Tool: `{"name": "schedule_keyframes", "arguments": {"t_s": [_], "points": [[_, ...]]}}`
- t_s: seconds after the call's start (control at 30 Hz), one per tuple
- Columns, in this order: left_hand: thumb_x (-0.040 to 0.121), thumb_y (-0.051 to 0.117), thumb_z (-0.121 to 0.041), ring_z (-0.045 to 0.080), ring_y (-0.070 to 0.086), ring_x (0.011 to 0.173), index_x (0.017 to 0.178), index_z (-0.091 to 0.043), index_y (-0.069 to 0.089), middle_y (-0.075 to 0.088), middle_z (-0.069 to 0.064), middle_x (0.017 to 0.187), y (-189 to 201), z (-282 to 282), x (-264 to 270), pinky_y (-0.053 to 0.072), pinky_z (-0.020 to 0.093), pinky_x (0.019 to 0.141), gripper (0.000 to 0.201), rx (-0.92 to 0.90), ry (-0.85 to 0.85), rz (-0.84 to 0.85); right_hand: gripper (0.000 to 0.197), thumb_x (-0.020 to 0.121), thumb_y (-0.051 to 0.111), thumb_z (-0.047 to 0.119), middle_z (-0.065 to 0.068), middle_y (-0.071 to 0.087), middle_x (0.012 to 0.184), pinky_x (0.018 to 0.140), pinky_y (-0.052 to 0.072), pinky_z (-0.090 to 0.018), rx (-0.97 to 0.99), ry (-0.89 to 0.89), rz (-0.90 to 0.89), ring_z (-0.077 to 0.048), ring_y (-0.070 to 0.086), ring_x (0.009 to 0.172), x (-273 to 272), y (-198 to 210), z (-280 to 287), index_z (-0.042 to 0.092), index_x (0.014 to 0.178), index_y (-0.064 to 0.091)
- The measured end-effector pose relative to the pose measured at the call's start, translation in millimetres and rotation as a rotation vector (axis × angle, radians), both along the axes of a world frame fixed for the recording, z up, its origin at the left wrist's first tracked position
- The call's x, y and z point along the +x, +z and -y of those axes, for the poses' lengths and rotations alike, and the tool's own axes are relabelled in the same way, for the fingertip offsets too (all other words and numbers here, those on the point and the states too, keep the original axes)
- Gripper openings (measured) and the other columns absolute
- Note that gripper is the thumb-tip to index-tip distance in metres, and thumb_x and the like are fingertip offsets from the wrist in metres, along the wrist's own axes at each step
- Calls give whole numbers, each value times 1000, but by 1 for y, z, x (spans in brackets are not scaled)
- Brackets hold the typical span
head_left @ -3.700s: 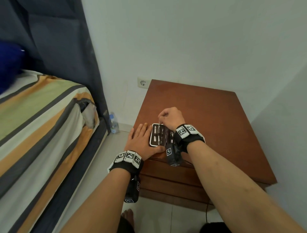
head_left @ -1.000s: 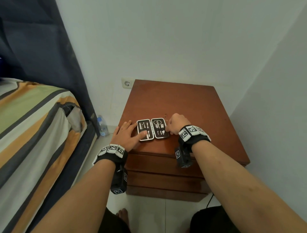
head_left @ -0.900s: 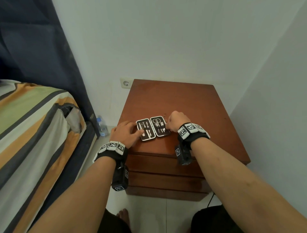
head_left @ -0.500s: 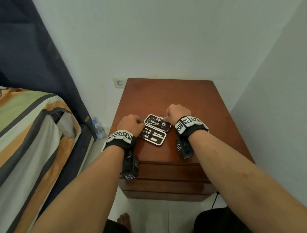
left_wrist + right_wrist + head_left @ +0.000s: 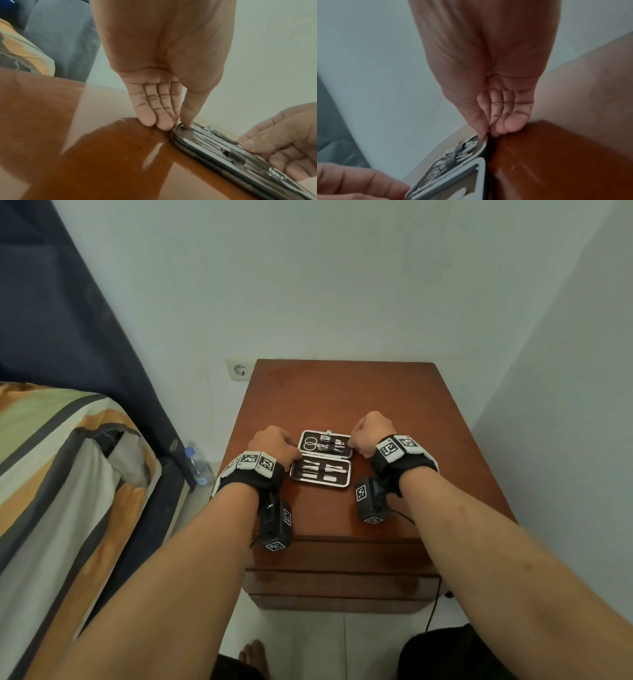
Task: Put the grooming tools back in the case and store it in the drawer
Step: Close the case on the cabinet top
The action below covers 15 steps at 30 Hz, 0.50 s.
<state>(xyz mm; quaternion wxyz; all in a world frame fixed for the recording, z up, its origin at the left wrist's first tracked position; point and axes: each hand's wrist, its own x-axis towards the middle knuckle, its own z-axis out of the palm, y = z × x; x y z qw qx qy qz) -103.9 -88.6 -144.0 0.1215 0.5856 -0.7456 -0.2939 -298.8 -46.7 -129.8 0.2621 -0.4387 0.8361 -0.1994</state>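
Observation:
The black grooming case (image 5: pixel 320 473) lies open on the brown nightstand (image 5: pixel 342 392), one half behind the other. Scissors (image 5: pixel 310 445) and several metal tools sit strapped in both halves. My left hand (image 5: pixel 297 451) pinches the far half's left end, thumb on the rim and fingers curled against the edge, as seen in the left wrist view (image 5: pixel 173 124). My right hand (image 5: pixel 352 445) pinches the right end of that same half (image 5: pixel 488 132). Up close, the case (image 5: pixel 214 146) shows its silver rim (image 5: pixel 481 148) lying low on the wood.
The nightstand's drawers (image 5: pixel 342 583) are closed below the front edge. A striped bed (image 5: pixel 68 474) stands to the left, with a water bottle (image 5: pixel 197 467) on the floor between. A wall socket (image 5: pixel 239 369) and white walls lie behind and right. A black cable (image 5: pixel 433 611) hangs at the lower right.
The case has turned a quarter turn: its halves lay side by side, now one lies behind the other. My left hand went from flat fingers to a curled pinch on its end.

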Motion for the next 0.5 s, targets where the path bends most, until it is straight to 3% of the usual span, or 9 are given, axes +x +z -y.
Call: {"name": "schedule_keyframes", "arguments": {"t_s": [0.1, 0.17, 0.3, 0.43, 0.5], "points": [[77, 71, -22, 21, 68, 63, 87, -21, 72, 71, 0, 71, 2, -3, -1, 60, 34, 66, 10, 13, 4, -49, 1, 83, 74, 10, -14, 74, 94, 80, 61, -43, -52, -11, 69, -31, 72, 87, 0, 1, -7, 8, 83, 74], [78, 69, -19, 20, 71, 61, 86, -20, 70, 73, 2, 72, 5, -5, -1, 61, 35, 65, 8, 21, 35, -115, 16, 84, 73, 7, -10, 74, 93, 79, 61, -39, -87, 0, 107, -27, 71, 88, -1, 3, -11, 18, 73, 69], [79, 67, -20, 17, 71, 59, 70, -26, 65, 73, 0, 68, 11, -10, -1, 61, 36, 67, 11, -34, 113, -214, 15, 80, 73, 4, -9, 74, 89, 63, 59, -31, -184, -3, 220, -23, 70, 79, -3, 11, -21, 17, 76, 69], [78, 68, -26, 19, 69, 78, 69, -29, 68, 73, -2, 82, 21, -19, 3, 57, 34, 77, 10, -90, 104, -219, 5, 82, 74, 8, -10, 75, 92, 77, 61, -40, -210, 70, 218, -26, 70, 80, -7, 23, -35, 13, 84, 73], [80, 66, -29, 17, 69, 80, 71, -28, 70, 74, -4, 80, 26, -24, 6, 56, 35, 80, 10, -72, 74, -234, 6, 82, 75, 10, -10, 75, 93, 81, 61, -44, -205, 119, 198, -31, 72, 85, -7, 30, -44, 15, 83, 72]]}}
